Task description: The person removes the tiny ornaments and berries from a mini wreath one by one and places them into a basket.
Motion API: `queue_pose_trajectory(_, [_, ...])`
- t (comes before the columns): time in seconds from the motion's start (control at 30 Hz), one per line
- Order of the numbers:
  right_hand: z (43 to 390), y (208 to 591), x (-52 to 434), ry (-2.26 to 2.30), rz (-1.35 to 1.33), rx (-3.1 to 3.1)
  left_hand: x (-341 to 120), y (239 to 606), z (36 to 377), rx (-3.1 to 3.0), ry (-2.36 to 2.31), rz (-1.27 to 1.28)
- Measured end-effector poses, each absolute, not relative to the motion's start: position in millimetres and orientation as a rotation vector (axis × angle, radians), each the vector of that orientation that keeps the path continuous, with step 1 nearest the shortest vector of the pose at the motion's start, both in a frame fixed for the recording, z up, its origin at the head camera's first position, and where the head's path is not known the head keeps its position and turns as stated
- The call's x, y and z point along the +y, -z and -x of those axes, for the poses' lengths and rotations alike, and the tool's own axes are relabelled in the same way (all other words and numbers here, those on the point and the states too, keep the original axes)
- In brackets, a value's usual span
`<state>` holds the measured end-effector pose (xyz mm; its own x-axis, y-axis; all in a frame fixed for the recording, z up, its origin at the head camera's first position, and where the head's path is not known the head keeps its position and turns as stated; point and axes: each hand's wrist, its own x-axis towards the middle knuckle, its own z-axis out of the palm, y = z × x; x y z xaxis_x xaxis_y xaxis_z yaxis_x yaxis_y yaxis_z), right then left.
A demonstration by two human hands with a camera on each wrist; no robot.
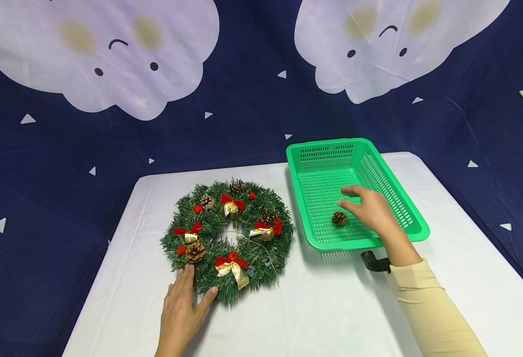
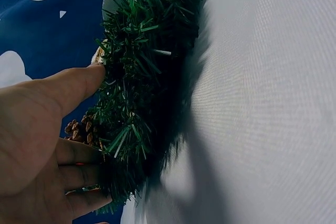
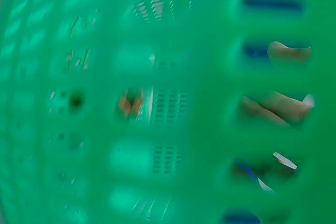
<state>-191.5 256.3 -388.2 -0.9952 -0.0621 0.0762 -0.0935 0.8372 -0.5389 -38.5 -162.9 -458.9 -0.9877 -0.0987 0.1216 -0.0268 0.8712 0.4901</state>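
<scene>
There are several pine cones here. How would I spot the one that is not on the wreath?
Find the green basket at the right of the white table. On its mesh floor, toward the near end, just beside the right hand, lies a small brown pine cone. Unlike the cones on the wreath, it lies loose and alone, with no green needles or bows around it.

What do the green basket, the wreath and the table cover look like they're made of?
The green basket looks like moulded plastic: glossy, one colour, with regular slotted holes. The wreath seems artificial, with flat plastic or tinsel needles that catch the light, plus what look like real pine cones and shiny fabric bows. The table cover appears to be thin matte white cloth, showing a fine weave and soft creases.
</scene>
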Motion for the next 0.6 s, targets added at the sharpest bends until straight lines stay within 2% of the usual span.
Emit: queue_pose_trajectory(0.6, [184.7,376.4,200.2,-1.01,-0.247,-2.787,-163.1,458.7,39.5,-2.934,0.758,-0.11])
